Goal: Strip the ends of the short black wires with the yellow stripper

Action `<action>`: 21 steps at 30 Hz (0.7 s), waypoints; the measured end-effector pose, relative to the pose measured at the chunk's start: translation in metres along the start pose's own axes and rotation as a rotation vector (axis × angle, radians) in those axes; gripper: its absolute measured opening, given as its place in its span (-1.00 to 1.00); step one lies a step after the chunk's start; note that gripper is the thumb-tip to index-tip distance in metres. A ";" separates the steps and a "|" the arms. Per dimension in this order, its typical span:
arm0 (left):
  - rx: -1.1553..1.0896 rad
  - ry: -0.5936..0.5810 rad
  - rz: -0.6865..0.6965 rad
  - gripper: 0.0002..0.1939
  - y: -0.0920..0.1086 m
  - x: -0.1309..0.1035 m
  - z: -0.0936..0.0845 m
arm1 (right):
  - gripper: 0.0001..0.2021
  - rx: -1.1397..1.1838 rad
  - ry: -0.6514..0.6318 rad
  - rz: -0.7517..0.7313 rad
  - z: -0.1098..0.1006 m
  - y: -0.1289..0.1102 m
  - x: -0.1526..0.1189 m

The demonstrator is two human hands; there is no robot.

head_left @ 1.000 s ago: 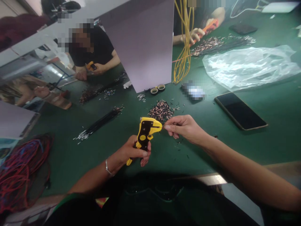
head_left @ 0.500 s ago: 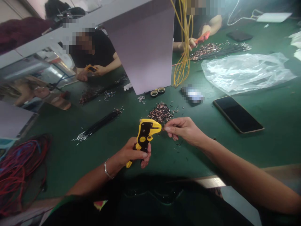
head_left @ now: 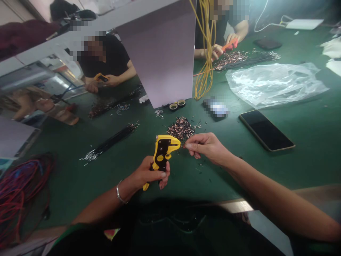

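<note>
Yellow-and-black tool (head_left: 161, 154) meets a thin wire (head_left: 182, 145) at the fingertips

From where I stand, the work looks well along, though caught mid-piece: one wire is at the tool's nose, and I can't tell whether its end is bare. The right hand (head_left: 204, 147) pinches that wire, thumb against forefinger with no gap I can see, the other fingers curled. The left hand (head_left: 151, 172) wraps the tool's handle, fingers folded round it, nose turned toward the right fingertips; how hard they squeeze doesn't show.

Just beyond those right fingertips lies a heap of clippings (head_left: 181, 128), black and coppery, a fair sign that many pieces are done. Out to the left of the left fingers, a bundle of black wires (head_left: 109, 142) rests on the green table (head_left: 202, 193), bright at both ends; those look finished to me. How many are left, I can't count.

Off to the right of the right fingers lies a dark phone (head_left: 267, 130). Past the heap sit two tape rolls (head_left: 174, 109), then a clear plastic bag (head_left: 274, 83) farther right. Beyond, a co-worker's hands (head_left: 217, 52) hold an orange tool (head_left: 231, 44).
</note>
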State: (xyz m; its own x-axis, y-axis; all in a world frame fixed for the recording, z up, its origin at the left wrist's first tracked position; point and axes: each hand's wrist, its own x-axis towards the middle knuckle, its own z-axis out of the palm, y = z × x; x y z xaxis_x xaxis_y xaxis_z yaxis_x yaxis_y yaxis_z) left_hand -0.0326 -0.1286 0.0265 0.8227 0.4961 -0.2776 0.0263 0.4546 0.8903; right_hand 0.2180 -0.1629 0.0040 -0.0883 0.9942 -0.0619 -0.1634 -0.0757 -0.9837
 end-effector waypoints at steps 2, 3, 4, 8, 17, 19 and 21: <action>0.005 0.017 0.004 -0.80 0.000 -0.001 0.000 | -0.77 0.005 -0.003 0.000 0.000 0.000 0.000; 0.010 0.023 0.006 -0.80 0.000 -0.002 0.000 | -0.77 0.008 -0.003 -0.001 0.000 0.000 0.000; 0.015 0.028 0.008 -0.80 0.000 -0.002 0.001 | -0.78 0.009 -0.004 -0.003 0.001 -0.001 0.001; 0.020 0.037 0.015 -0.80 -0.002 -0.004 0.002 | -0.78 0.016 -0.012 -0.004 0.002 -0.002 0.001; 0.028 0.019 0.032 -0.82 -0.002 -0.002 -0.001 | -0.77 0.053 -0.013 0.007 0.003 0.000 0.002; 0.015 0.016 0.044 -0.82 -0.002 -0.001 -0.002 | -0.77 0.049 -0.005 0.003 0.002 0.000 0.003; -0.001 -0.002 0.068 -0.79 -0.002 0.001 -0.003 | -0.78 0.042 -0.003 0.006 0.001 0.001 0.004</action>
State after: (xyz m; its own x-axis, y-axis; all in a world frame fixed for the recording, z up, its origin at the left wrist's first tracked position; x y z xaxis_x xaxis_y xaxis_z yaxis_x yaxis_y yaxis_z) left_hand -0.0330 -0.1268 0.0229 0.8237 0.5241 -0.2162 -0.0297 0.4207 0.9067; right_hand 0.2163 -0.1589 0.0033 -0.0926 0.9934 -0.0670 -0.2036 -0.0848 -0.9754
